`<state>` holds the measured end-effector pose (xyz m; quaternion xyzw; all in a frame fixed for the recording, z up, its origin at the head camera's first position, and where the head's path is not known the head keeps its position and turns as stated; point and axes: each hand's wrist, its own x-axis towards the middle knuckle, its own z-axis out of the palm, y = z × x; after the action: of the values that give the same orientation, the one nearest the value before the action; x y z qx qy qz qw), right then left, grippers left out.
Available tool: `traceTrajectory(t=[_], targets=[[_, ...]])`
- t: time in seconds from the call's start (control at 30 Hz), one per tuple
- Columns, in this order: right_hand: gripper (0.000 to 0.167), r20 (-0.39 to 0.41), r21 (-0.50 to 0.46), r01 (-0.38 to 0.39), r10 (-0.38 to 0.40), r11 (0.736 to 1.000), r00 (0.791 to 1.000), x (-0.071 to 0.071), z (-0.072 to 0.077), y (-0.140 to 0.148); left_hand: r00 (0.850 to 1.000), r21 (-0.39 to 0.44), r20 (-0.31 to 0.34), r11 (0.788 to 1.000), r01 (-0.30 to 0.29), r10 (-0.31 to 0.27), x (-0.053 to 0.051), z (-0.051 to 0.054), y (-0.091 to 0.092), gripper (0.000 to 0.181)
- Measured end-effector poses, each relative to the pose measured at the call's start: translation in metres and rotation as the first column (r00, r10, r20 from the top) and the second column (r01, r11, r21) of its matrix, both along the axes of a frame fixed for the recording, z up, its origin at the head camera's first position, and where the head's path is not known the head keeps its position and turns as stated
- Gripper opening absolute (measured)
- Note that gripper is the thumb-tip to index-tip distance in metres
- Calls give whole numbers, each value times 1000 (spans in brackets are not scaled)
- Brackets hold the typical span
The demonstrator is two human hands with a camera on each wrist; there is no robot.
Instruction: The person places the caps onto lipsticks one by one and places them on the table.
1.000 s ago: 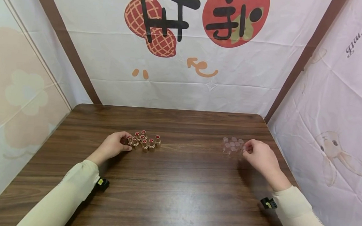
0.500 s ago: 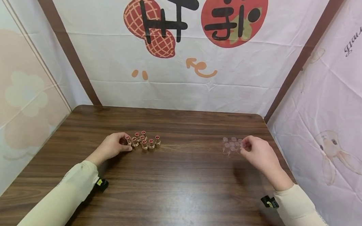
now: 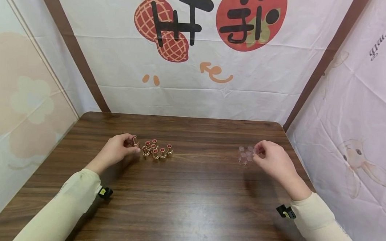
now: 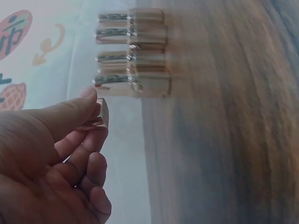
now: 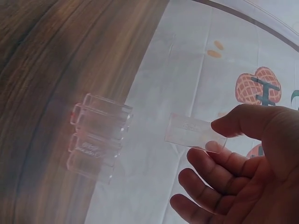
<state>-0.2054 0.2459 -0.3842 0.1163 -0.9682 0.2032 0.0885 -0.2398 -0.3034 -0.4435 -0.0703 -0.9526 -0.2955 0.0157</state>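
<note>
In the left wrist view, your left hand (image 3: 113, 151) hides most of its gold tube (image 4: 104, 114), and the other tubes (image 4: 149, 59) beyond it blur. Your right hand (image 3: 275, 163) pinches a clear piece (image 5: 184, 133) with unreadable markings (image 5: 191, 126).

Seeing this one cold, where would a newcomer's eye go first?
Probably the peanut print and round print, big and red on the white cloth behind the table. Then the gold tubes with red tops at its left, another tube pinched in the left grip. Fainter: the clear pieces at the right, another piece pinched in the right grip.
</note>
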Motion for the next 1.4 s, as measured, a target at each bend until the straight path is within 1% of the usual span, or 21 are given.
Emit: traceTrajectory(t=[0.17,0.33,0.57,0.7,0.77,0.87,0.97,1.1,1.3,1.4], targets=[[14,-3,-3,-12,12,1000,1000,0,6,-4,1000,11,-25,1000,9,-9,4,10,11,32],[14,-6,-12,-30,30,999,1000,-3,13,-8,999,26,-45,999,29,-28,6,17,25,31],[12,-10,-15,-56,56,998,998,-6,21,-14,998,71,-33,996,50,-47,8,22,45,31],[14,-13,-29,-72,72,997,997,-8,24,-19,997,103,-27,992,72,-69,7,27,59,30],[14,-13,-41,-84,84,996,996,-9,26,-22,996,114,-36,990,87,-84,7,30,66,32],[15,-19,-54,-103,102,993,995,-10,29,-27,993,125,-51,986,108,-102,8,33,77,39],[15,-36,-62,-127,124,990,992,-11,33,-32,994,134,-37,985,112,-108,7,34,88,44],[15,-56,-71,-155,151,985,987,-11,37,-39,993,160,-22,979,122,-120,6,33,100,35],[13,-60,-106,-216,211,971,976,-13,45,-49,985,251,1,954,167,-172,6,32,122,28],[13,-61,-126,-243,237,962,970,-16,48,-54,984,265,-14,948,176,-179,7,29,134,28]])
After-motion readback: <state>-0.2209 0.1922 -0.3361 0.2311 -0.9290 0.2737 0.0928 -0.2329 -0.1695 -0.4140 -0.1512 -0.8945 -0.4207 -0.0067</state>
